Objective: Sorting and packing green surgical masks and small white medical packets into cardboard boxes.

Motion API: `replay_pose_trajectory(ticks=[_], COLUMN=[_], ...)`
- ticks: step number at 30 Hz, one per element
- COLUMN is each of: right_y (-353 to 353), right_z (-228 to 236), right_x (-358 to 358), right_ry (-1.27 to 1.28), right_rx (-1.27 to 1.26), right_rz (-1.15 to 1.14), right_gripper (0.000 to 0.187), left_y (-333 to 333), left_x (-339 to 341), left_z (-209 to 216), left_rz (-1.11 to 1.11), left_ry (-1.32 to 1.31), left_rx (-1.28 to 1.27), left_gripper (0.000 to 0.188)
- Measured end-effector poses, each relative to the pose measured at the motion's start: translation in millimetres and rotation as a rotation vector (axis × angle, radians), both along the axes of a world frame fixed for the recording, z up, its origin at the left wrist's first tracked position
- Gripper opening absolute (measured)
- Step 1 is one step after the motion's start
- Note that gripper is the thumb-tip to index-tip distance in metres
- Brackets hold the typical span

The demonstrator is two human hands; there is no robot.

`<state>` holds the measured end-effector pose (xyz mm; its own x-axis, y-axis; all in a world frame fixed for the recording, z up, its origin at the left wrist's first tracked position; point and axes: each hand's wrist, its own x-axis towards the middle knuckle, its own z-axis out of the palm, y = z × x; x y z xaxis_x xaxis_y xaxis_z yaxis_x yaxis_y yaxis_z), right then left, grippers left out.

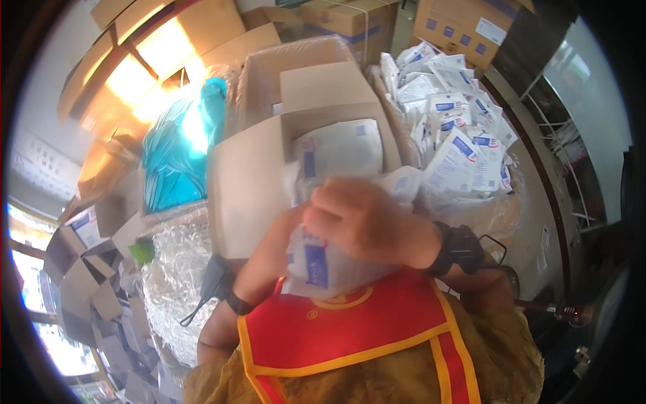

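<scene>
My right hand is in front of my chest, its fingers curled closed over a white packet with a blue label. That packet hangs below the hand, against my red apron. My left hand reaches in from the left and meets the right one. Its fingers are hidden behind the right hand, so its grip does not show. Both hands are somewhat blurred. Just beyond them stands an open cardboard box with a similar white packet inside.
To the right, a large heap of white packets fills a plastic-lined carton. Turquoise bagged material lies at the left, above crumpled clear plastic. Another open carton stands behind. Small cardboard boxes pile up at the far left.
</scene>
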<state>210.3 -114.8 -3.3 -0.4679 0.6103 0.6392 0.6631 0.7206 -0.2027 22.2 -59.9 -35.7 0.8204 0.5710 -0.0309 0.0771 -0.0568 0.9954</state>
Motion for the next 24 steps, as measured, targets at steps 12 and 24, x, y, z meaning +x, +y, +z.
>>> replay_pose_trajectory(ticks=[12,24], right_y=[-39.6,-41.3], right_z=[-2.6,2.5], right_x=[59.5,54.4], right_ry=[0.279,0.276], right_rx=[-0.567,-0.497], right_rz=[-0.177,-0.082], right_gripper=[0.054,0.031], left_y=[-3.3,-7.2], left_x=[-17.8,-18.3], left_z=[18.1,29.5], left_rz=[-0.015,-0.187], left_ry=[0.114,0.058], left_rx=[-0.037,0.015], left_gripper=[0.041,0.081])
